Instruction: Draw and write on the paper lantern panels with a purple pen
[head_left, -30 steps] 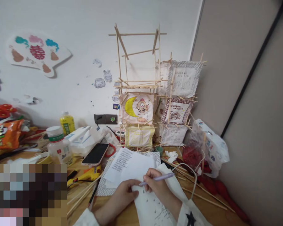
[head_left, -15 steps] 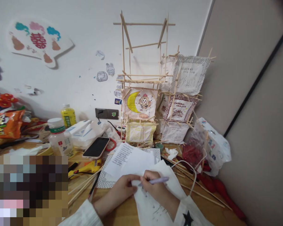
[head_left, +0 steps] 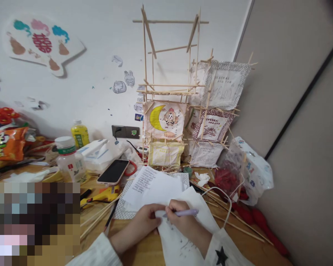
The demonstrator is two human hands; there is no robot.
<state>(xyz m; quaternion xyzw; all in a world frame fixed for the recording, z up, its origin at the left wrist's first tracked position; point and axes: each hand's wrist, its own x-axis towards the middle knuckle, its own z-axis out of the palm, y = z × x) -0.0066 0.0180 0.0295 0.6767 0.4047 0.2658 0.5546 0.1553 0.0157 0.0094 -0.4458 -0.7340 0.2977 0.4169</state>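
Observation:
My right hand (head_left: 180, 216) is closed around a light purple pen (head_left: 187, 212), its tip down on a white sheet of paper (head_left: 180, 245) that bears small dark marks. At the sheet's upper left edge, my left hand (head_left: 144, 221) grips the paper between thumb and fingers, close to the pen tip. Just beyond my hands lies a handwritten page (head_left: 155, 186), on top of a sheet with a cross-hatched border (head_left: 119, 212). Part of the writing under my right hand is hidden.
Behind the papers stands a wooden stick frame (head_left: 169, 87) with drawn panels. To the left are a phone (head_left: 113, 171), a yellow glue gun (head_left: 104, 195), a white-capped bottle (head_left: 69, 159) and loose sticks (head_left: 98, 218). A plastic bag (head_left: 254, 170) and a white cable (head_left: 229, 201) lie right.
The view has shifted slightly, so the background sits a little higher. Both hands stay nearly in place, with the pen still on the paper.

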